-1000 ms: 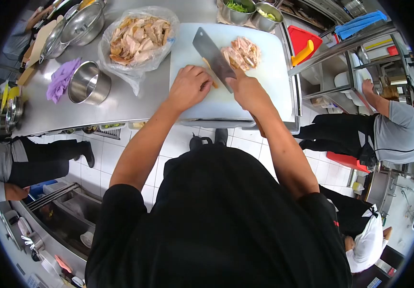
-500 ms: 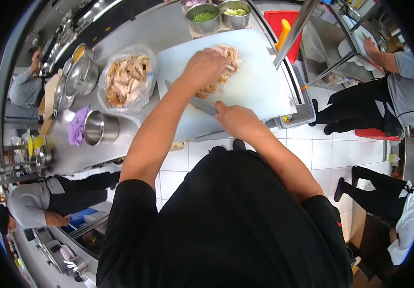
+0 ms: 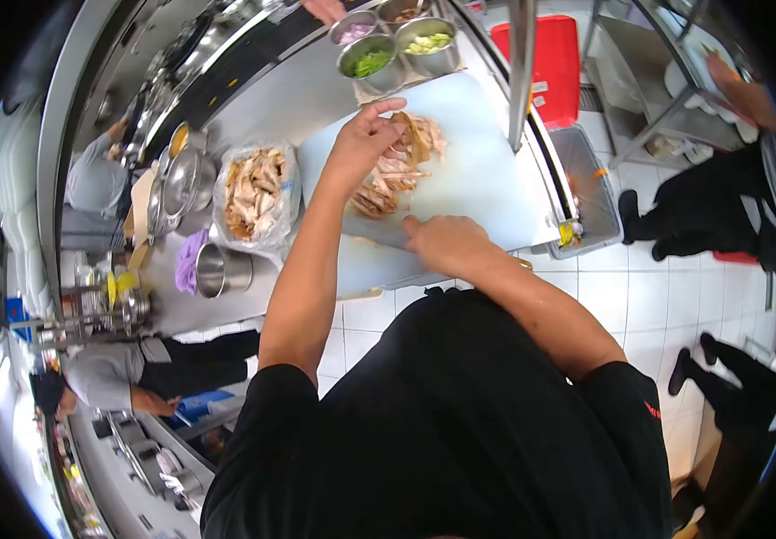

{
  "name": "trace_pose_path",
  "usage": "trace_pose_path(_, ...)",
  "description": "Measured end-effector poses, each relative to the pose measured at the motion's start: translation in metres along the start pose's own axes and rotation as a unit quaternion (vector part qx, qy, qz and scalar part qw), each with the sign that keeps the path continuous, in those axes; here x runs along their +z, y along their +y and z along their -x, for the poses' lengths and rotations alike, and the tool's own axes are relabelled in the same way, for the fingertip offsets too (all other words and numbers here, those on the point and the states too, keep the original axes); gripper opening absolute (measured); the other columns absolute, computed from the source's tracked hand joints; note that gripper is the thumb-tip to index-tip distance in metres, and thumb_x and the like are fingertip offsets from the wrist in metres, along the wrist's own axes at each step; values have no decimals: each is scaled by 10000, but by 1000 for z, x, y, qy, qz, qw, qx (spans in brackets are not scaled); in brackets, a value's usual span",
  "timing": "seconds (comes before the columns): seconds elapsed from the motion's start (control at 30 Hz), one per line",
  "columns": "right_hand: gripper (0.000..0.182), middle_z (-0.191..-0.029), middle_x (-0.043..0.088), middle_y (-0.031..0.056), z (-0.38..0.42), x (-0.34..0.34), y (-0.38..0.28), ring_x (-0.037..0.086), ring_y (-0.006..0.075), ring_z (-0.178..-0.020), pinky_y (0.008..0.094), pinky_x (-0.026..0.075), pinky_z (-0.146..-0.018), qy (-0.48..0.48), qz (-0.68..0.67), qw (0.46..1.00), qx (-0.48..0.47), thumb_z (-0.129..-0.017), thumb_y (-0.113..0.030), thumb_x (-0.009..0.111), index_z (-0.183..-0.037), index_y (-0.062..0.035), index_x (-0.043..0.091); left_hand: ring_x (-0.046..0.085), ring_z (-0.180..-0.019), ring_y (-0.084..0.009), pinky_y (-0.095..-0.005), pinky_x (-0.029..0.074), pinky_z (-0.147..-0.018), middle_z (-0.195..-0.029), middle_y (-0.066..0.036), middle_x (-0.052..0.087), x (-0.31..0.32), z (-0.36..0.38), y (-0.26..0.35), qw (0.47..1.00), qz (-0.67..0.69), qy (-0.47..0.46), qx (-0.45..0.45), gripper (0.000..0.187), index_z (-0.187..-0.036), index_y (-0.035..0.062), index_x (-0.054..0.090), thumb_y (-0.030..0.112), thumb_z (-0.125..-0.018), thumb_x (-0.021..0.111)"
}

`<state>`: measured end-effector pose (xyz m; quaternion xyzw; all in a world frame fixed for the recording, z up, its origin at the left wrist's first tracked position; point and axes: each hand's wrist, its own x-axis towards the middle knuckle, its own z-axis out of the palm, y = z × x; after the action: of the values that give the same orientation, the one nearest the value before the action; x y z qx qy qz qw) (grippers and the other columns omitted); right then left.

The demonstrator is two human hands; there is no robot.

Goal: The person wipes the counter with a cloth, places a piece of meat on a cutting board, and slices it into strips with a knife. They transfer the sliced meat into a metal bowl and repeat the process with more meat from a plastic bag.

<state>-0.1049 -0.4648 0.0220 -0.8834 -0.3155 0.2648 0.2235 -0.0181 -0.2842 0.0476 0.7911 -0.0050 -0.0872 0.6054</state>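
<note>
My left hand [image 3: 368,142] is over the upper left of the white cutting board [image 3: 482,171], its fingers closed around a browned piece of cooked meat [image 3: 419,139]. Sliced and chopped meat [image 3: 392,180] lies beneath and beside it. Near the board's lower edge, my right hand [image 3: 449,246] grips the handle of a knife [image 3: 374,232]; its blade points left, blurred, below the meat. A clear plastic bag [image 3: 291,184] left of the board holds more meat pieces [image 3: 253,193].
Metal containers with greens [image 3: 372,65], pale green pieces [image 3: 429,43] and chopped purple pieces [image 3: 354,34] stand beyond the board. Another person's hand [image 3: 325,9] is above them. A metal pot [image 3: 223,270] and purple cloth [image 3: 190,260] sit left. A metal post [image 3: 521,72] rises right.
The view has shifted. My left hand has lifted back from the far pile, and a browned piece now shows at its fingers. Another person's hand has appeared near the containers.
</note>
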Motion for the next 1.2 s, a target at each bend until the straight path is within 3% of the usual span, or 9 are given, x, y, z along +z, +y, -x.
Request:
trace_pose_path(0.1, 309, -1003, 732, 202, -3, -17, 18, 712, 403, -968, 533, 547, -845, -4, 1, 1000, 27, -997, -211, 512, -1256, -48, 559, 619, -800, -76, -236, 481, -710, -919, 2, 666, -6, 37, 2, 993, 89, 62, 39, 355, -1304, 40, 614, 143, -969, 666)
trace_pose_path(0.33, 317, -1035, 712, 248, -3, -47, 48, 680, 427, -1021, 543, 528, -878, 18, 1, 995, 97, -1025, -292, 512, -1215, -41, 550, 666, -817, -118, -263, 501, -749, -849, 1, 690, 13, 96, -67, 976, 40, 212, -11, 295, -1241, 43, 633, 141, -966, 679)
trace_pose_path(0.37, 318, -1030, 712, 247, -5, -43, 54, 681, 423, -1021, 542, 527, -867, 36, 6, 996, 83, -1021, -297, 527, -1213, -45, 546, 677, -897, -207, -338, 521, -818, -936, -65, 713, 17, 99, -83, 956, -153, 247, 28, 269, -1171, 52, 679, 154, -924, 710)
trace_pose_path(0.47, 300, -978, 717, 243, -1, -42, 50, 691, 425, -973, 541, 530, -834, 50, 9, 996, 69, -1024, -286, 523, -1200, -45, 550, 641, -1000, -292, -408, 510, -903, -1063, -117, 699, 21, 108, -115, 845, -410, 326, 109, 251, -1112, 92, 722, 176, -876, 736)
trace_pose_path(0.5, 294, -956, 717, 240, 0, -46, 46, 694, 425, -950, 541, 530, -821, 63, 34, 996, 58, -1027, -279, 519, -1198, -42, 553, 596, -1056, -340, -444, 490, -942, -1127, -124, 669, 25, 110, -117, 858, -357, 353, 112, 228, -1078, 127, 734, 193, -860, 736)
trace_pose_path(0.77, 272, -872, 700, 254, -22, -39, 10, 682, 456, -856, 568, 510, -752, 99, 100, 989, -35, -1053, -269, 469, -1157, -26, 529, 612, -982, -295, -415, 526, -860, -1012, -68, 656, 21, 103, -112, 849, -395, 312, 161, 184, -952, 159, 729, 201, -774, 749)
trace_pose_path(0.9, 260, -869, 706, 247, -19, -34, 8, 695, 442, -862, 562, 518, -755, 54, 124, 991, 4, -1051, -244, 459, -1163, -14, 509, 613, -937, -285, -410, 538, -819, -964, -55, 643, 17, 98, -110, 846, -422, 289, 150, 166, -903, 161, 723, 221, -751, 751)
trace_pose_path(1.07, 249, -853, 712, 242, 6, -33, 1, 709, 436, -845, 560, 532, -744, 7, 149, 987, 59, -1044, -209, 454, -1155, 7, 509, 615, -977, -290, -411, 538, -858, -1019, -55, 656, 10, 100, -112, 861, -406, 265, 154, 163, -934, 154, 720, 225, -789, 742)
trace_pose_path(1.2, 257, -831, 700, 261, -37, -11, 3, 696, 458, -817, 566, 529, -727, 71, 130, 989, -5, -1044, -214, 464, -1152, 17, 490, 618, -956, -293, -413, 539, -839, -1024, -57, 668, 7, 101, -117, 862, -401, 256, 172, 144, -935, 146, 720, 210, -807, 734)
